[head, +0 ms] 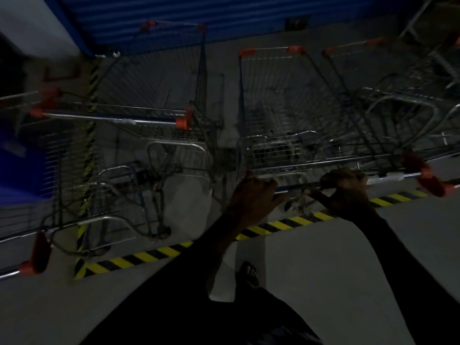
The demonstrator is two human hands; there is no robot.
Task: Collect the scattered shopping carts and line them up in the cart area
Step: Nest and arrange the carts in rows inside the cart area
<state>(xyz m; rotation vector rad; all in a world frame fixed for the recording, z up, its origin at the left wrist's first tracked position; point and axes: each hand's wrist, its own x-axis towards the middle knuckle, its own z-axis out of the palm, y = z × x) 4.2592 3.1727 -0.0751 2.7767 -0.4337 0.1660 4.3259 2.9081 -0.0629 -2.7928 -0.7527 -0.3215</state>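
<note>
Both arms reach forward: the left hand (251, 192) and right hand (346, 189) each curl their grip round the cart handle (298, 188).

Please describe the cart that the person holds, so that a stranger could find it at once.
Find the blue shutter at the back, then the striped floor line nearer you. The cart stands just beyond that line, right of centre; alone among its neighbours, both hands grip its handle.
</note>
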